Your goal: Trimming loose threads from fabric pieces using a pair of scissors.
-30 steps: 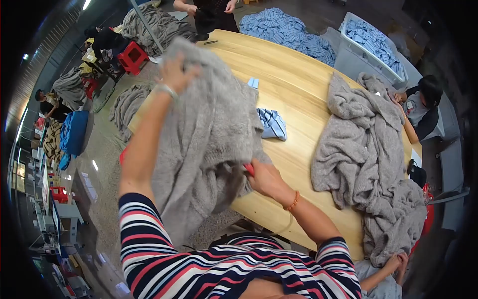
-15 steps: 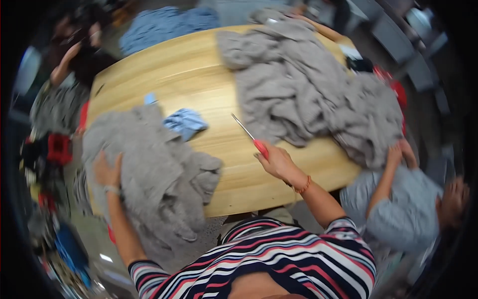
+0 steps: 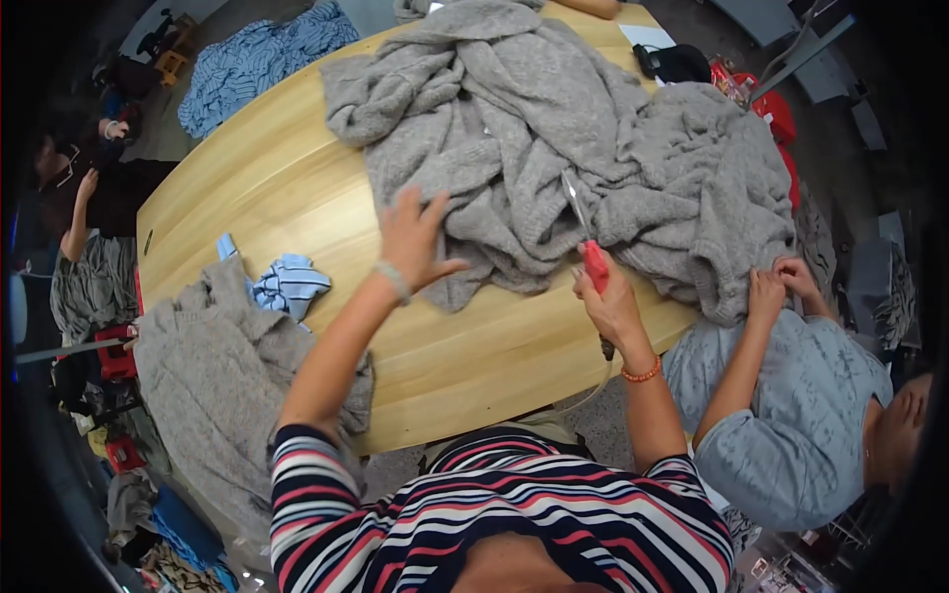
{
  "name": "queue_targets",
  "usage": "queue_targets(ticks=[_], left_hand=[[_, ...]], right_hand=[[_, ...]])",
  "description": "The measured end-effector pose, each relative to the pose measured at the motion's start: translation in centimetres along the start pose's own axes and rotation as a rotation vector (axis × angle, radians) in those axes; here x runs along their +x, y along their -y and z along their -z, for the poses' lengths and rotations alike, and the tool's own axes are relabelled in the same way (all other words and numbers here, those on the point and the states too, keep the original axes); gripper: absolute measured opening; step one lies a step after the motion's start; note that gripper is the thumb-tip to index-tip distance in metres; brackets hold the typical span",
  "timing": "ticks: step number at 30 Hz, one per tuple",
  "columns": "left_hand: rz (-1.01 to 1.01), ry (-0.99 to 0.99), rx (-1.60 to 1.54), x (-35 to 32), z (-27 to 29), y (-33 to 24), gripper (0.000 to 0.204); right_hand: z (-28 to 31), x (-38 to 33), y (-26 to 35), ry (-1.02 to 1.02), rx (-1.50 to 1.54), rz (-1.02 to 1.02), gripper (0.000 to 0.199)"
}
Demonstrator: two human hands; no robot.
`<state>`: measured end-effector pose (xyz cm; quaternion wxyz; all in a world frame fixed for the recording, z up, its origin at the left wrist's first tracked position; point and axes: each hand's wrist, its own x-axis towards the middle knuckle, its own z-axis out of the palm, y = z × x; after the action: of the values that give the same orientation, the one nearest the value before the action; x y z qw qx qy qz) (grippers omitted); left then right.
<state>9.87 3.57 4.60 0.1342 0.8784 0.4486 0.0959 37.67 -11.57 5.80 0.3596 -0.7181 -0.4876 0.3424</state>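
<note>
My left hand [image 3: 413,245] has its fingers spread at the near left edge of a heap of grey knit sweaters [image 3: 554,128]; whether it touches the knit, I cannot tell. In my right hand [image 3: 615,314] is a red-handled, corded tool [image 3: 595,265] with a slim metal tip, much like a soldering iron. Its tip points away from me, over the near folds of the heap. Another grey sweater [image 3: 213,381] lies at the left, hanging over the near table edge. Beside it is a small blue-and-white striped cloth [image 3: 289,287].
The wooden table [image 3: 267,212] spans the middle. At the right, a co-worker's hands [image 3: 776,287] are at the heap's edge. A black item [image 3: 682,61] lies near the far right corner, beside white paper [image 3: 647,38]. Blue striped fabric [image 3: 262,64] is piled beyond the table.
My left hand has left the left sweater and moved right to the heap. My right hand, still holding the tool, has moved right, bringing the tip over the heap. The view has shifted.
</note>
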Motion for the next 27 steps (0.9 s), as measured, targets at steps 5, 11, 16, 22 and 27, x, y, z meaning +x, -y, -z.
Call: queue_targets(ticks=[5, 11, 16, 22, 27], left_hand=[[-0.301, 0.016, -0.049, 9.9, -7.3, -10.5, 0.088], [-0.192, -0.013, -0.045, 9.2, -12.5, -6.7, 0.032], [-0.089, 0.019, -0.047, -0.2, -7.8, -0.9, 0.035], [0.049, 0.153, 0.042, -13.1, -5.5, 2.2, 0.032], [0.157, 0.256, 0.120, -16.8, -2.5, -0.8, 0.032]], right_hand=[[4.7, 3.9, -2.9, -0.028, 0.050, -0.118, 0.038], [5.0, 4.8, -4.3, -0.009, 0.008, -0.133, 0.037], [4.3, 4.5, -2.8, 0.079, -0.073, -0.122, 0.039], [-0.1, 3.4, 0.9, 0.248, -0.163, -0.021, 0.040], [-4.8, 2.7, 1.9, 0.324, -0.186, 0.108, 0.039]])
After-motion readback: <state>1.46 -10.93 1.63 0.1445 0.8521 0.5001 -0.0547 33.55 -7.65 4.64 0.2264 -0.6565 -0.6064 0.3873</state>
